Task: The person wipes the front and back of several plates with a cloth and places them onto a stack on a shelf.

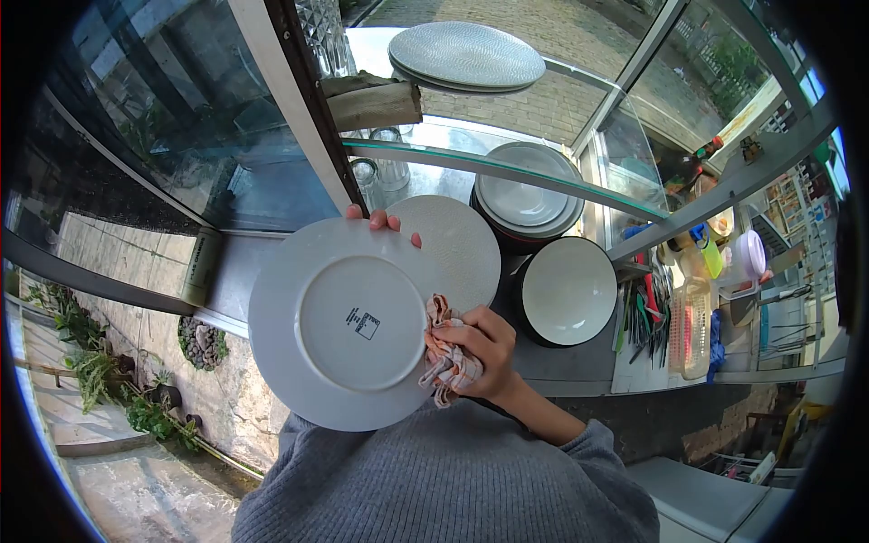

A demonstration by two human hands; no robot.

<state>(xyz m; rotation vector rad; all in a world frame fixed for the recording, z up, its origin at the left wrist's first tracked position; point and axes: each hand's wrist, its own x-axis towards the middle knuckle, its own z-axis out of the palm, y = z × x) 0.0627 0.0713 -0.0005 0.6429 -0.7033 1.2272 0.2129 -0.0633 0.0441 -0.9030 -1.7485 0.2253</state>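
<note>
Plate (362, 317) part-hides left hand (379, 220); bowl (569, 291) near cloth (445, 357).

white plate (299, 380): round, smooth; underside faces the camera, raised foot ring around a small dark printed mark with a square outline. held up, low-left in view, toward 8 o'clock. left hand's fingertips (378, 220) over its rim, between 12 and 1 o'clock.

cloth (450, 364): pale with orange-pink patterning, crumpled, bunched in folds. gripped in the right hand (487, 351), against the plate's rim side between 3 and 4 o'clock. loose folds hang toward 6 o'clock.
</note>
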